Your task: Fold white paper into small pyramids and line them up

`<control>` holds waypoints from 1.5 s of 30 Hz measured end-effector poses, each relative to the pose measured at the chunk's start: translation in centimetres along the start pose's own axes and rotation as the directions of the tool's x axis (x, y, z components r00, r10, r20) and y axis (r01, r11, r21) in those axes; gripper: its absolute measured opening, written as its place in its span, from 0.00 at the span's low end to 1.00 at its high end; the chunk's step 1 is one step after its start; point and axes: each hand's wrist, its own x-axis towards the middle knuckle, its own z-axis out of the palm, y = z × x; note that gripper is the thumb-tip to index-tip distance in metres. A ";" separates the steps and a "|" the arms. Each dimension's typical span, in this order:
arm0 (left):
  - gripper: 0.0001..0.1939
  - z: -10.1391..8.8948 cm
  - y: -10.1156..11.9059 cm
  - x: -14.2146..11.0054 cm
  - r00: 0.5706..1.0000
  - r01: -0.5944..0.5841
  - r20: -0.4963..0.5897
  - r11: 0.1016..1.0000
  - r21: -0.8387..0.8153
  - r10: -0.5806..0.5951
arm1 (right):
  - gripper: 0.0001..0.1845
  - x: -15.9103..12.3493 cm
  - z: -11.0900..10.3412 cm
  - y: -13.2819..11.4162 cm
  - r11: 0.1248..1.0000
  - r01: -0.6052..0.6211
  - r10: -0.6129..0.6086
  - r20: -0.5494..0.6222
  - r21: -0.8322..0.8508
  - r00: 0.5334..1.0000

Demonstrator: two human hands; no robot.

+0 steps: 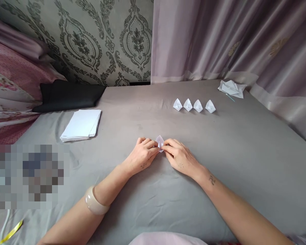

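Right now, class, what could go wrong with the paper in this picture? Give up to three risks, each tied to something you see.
1. The small folded paper sits between the fingertips of the left hand and right hand; an uneven grip might crease or tear it.
2. The four white shapes stand on loose, wrinkled cloth, so a tug could topple them.
3. The stack has uneven edges; a bump might scatter its sheets.

A home interior: damask wallpaper [109, 44], lilac curtains [206, 37], wide grey sheet [244, 149].
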 end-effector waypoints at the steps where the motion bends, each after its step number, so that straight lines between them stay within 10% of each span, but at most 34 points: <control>1: 0.14 -0.1 0.0 0.0 1.000 0.000 0.018 1.000 0.005 0.000 | 0.15 0.0 0.0 0.0 0.999 -0.018 0.018 0.003 0.030 1.000; 12: 0.17 -0.9 0.5 0.5 0.992 -0.027 0.121 0.999 0.023 0.024 | 0.17 0.3 -0.2 -0.5 0.991 -0.109 0.108 0.010 0.077 0.994; 22: 0.14 -0.3 0.2 0.3 0.997 0.075 -0.003 0.991 -0.108 -0.075 | 0.05 -0.2 0.0 -1.0 0.985 -0.111 0.124 -0.094 0.131 0.988; 28: 0.13 -1.6 -0.4 0.3 0.898 0.350 -0.166 0.889 -0.296 -0.408 | 0.08 0.5 -0.1 0.1 0.970 -0.050 0.092 -0.167 0.240 0.982; 32: 0.13 -1.6 -1.3 0.4 0.808 0.451 -0.189 0.792 -0.412 -0.558 | 0.09 2.6 -0.7 1.7 0.985 -0.042 0.072 -0.178 0.169 0.981; 45: 0.14 -1.1 -2.1 0.3 0.817 0.446 -0.142 0.768 -0.460 -0.560 | 0.14 13.9 -1.1 8.7 0.935 -0.346 0.326 -0.196 -0.079 0.925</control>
